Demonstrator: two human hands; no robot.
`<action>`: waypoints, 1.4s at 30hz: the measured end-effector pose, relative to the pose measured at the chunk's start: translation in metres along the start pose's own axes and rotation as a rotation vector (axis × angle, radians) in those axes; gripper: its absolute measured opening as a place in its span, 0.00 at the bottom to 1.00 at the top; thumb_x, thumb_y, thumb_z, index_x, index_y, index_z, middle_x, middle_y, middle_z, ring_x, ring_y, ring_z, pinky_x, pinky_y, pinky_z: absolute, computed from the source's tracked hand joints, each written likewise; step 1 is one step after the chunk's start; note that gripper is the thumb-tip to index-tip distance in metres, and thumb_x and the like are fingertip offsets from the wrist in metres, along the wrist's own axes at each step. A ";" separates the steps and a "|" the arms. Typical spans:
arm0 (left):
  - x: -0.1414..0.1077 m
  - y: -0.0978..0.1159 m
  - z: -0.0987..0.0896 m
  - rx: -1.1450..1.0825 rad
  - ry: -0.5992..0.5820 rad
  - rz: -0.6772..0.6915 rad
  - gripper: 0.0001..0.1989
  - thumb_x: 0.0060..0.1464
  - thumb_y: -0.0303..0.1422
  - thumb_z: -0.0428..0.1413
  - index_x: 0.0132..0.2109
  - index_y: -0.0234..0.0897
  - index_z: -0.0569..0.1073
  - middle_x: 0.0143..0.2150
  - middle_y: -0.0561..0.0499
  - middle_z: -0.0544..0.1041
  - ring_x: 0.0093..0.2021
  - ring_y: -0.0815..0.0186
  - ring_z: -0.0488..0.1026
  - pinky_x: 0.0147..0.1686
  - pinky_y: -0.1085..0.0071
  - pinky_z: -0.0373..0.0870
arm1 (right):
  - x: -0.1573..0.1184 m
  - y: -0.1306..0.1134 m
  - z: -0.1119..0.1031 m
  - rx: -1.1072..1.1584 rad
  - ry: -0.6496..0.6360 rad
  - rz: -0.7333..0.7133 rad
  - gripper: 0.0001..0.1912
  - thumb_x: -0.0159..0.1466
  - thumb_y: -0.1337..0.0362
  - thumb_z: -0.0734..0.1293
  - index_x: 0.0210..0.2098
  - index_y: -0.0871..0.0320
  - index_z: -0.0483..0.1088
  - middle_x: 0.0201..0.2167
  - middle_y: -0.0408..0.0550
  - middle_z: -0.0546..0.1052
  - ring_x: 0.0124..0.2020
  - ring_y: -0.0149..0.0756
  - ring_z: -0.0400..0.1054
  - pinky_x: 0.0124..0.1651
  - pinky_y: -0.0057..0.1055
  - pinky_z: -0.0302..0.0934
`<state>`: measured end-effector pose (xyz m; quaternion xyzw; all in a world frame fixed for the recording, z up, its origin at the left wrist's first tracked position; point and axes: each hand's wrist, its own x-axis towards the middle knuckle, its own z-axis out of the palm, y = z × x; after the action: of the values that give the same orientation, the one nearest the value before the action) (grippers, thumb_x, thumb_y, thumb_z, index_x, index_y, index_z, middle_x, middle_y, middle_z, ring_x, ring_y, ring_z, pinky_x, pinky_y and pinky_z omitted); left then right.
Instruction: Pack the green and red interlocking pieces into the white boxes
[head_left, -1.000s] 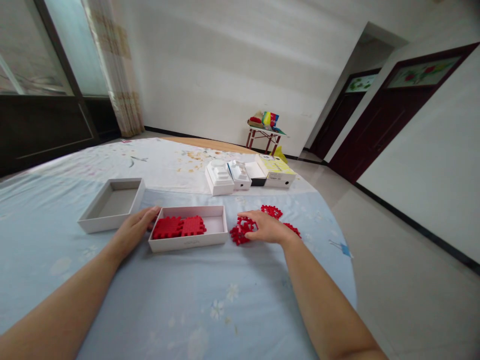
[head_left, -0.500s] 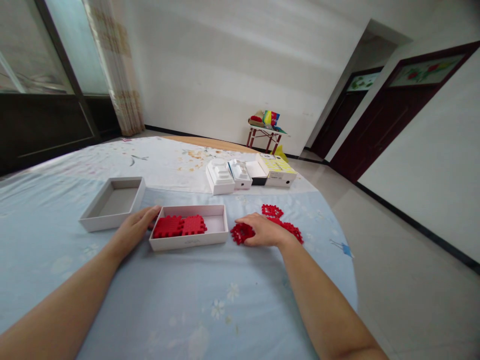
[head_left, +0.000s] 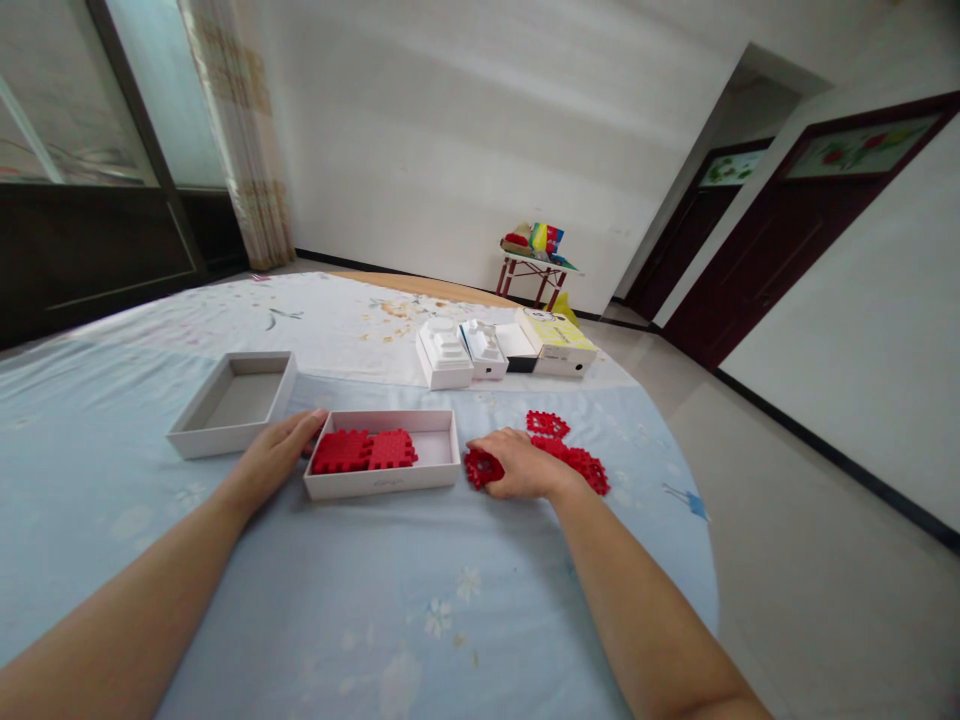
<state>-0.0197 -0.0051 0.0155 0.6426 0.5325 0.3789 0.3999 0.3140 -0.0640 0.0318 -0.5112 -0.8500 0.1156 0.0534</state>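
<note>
In the head view, a shallow white box [head_left: 442, 450] stands before me with red toothed-edge interlocking tiles [head_left: 391, 450] in its left and middle part; the white bottom shows at its right end. My left hand [head_left: 283, 447] grips the box's left end, fingers bent at the far corner and partly hidden. To the right of the box, my right hand [head_left: 521, 462] closes its fingers and thumb around a red interlocking tile [head_left: 478, 468] on the cloth. More red open-centred tiles [head_left: 589, 468] lie beside and behind that hand, some overlapping, with one loose tile [head_left: 548, 424] farther back.
An open white box part [head_left: 187, 436] lies to the left, bare inside. Farther back stand white boxes [head_left: 444, 372] with white inserts and a yellow-and-white box [head_left: 559, 358]. The round table's right edge curves past a blue print on the flowered cloth [head_left: 450, 640].
The view has shifted slightly, so everything sits a little farther right. My right hand has drawn in slightly around the tile at its fingertips. My left hand stays at the box.
</note>
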 end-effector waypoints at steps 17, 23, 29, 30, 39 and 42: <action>0.006 -0.007 0.001 0.099 0.006 0.063 0.26 0.46 0.52 0.50 0.43 0.37 0.73 0.37 0.51 0.78 0.42 0.57 0.72 0.44 0.68 0.65 | 0.055 -0.063 -0.051 -0.119 0.127 -0.078 0.35 0.50 0.60 0.69 0.56 0.59 0.60 0.49 0.55 0.70 0.51 0.46 0.60 0.53 0.41 0.49; 0.008 -0.009 0.002 0.068 -0.006 0.099 0.26 0.46 0.51 0.50 0.43 0.36 0.74 0.36 0.51 0.78 0.40 0.58 0.73 0.42 0.69 0.66 | 0.072 -0.072 -0.046 -0.329 -0.080 -0.064 0.33 0.47 0.59 0.69 0.53 0.55 0.64 0.42 0.53 0.74 0.46 0.49 0.62 0.48 0.43 0.50; 0.007 -0.006 0.002 0.053 0.000 0.097 0.25 0.45 0.51 0.51 0.43 0.36 0.75 0.36 0.52 0.79 0.39 0.59 0.73 0.41 0.69 0.66 | 0.082 -0.073 -0.043 -0.384 -0.190 -0.056 0.34 0.44 0.61 0.69 0.52 0.53 0.65 0.42 0.53 0.74 0.47 0.50 0.62 0.47 0.43 0.51; 0.007 -0.006 0.002 0.049 -0.005 0.094 0.25 0.45 0.50 0.52 0.43 0.36 0.74 0.36 0.51 0.79 0.39 0.59 0.73 0.41 0.69 0.66 | 0.083 -0.073 -0.044 -0.378 -0.220 -0.053 0.33 0.45 0.61 0.69 0.51 0.53 0.65 0.41 0.52 0.75 0.47 0.50 0.62 0.47 0.43 0.51; 0.006 -0.003 0.002 0.100 0.012 0.102 0.24 0.45 0.50 0.51 0.42 0.37 0.75 0.35 0.52 0.79 0.39 0.59 0.73 0.41 0.69 0.66 | 0.087 -0.072 -0.047 -0.282 -0.356 -0.009 0.30 0.46 0.57 0.71 0.50 0.52 0.67 0.42 0.50 0.76 0.47 0.48 0.65 0.49 0.40 0.54; 0.005 -0.002 0.002 0.091 0.007 0.098 0.24 0.45 0.50 0.52 0.42 0.37 0.75 0.36 0.52 0.79 0.39 0.59 0.73 0.41 0.69 0.66 | 0.083 -0.063 -0.051 -0.132 -0.310 -0.016 0.35 0.45 0.56 0.72 0.52 0.53 0.66 0.47 0.51 0.73 0.48 0.46 0.66 0.48 0.36 0.57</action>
<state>-0.0183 0.0003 0.0130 0.6840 0.5187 0.3757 0.3492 0.2317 -0.0121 0.0947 -0.4829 -0.8578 0.1364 -0.1112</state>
